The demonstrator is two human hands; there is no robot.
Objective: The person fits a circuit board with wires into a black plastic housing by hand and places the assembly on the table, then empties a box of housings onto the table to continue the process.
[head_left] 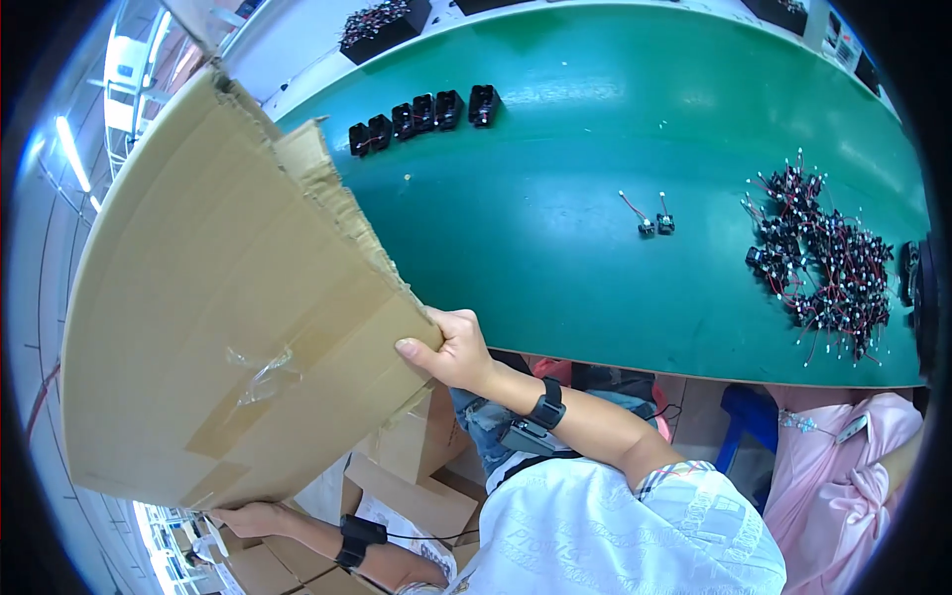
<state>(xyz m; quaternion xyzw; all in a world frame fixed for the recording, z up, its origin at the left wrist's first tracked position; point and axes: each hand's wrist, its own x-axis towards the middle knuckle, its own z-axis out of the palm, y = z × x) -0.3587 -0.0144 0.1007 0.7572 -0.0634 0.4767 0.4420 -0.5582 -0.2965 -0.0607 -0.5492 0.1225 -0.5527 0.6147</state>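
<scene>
- Cardboard sheet [228, 297]: a large, flat brown piece with torn edges and strips of clear tape, filling the left half of the frame, held up and tilted above the table's left end.
- Right hand [451, 347]: at the centre of the frame, closed on the sheet's right edge, thumb on the face towards the camera and fingers behind; a black wrist strap sits on the forearm just below it.
- Left hand [253, 518]: at the lower left, gripping the sheet's bottom edge from underneath, with a black wrist strap and a thin cable on that forearm.
- Table [595, 278]: green top curving across the upper right of the frame.
- Row of black parts [421, 117]: small black blocks lined up on the table at the upper centre, just beyond the sheet's torn top corner.
- Two small wired pieces [654, 220]: lying side by side on the table, right of centre, well apart from both hands.
- Heap of wired parts [823, 258]: a tangled pile of red and black leads at the table's right side.
- Cardboard boxes [416, 486]: brown, below the sheet at the bottom centre.
- Another person's pink sleeve [843, 476]: at the lower right.
</scene>
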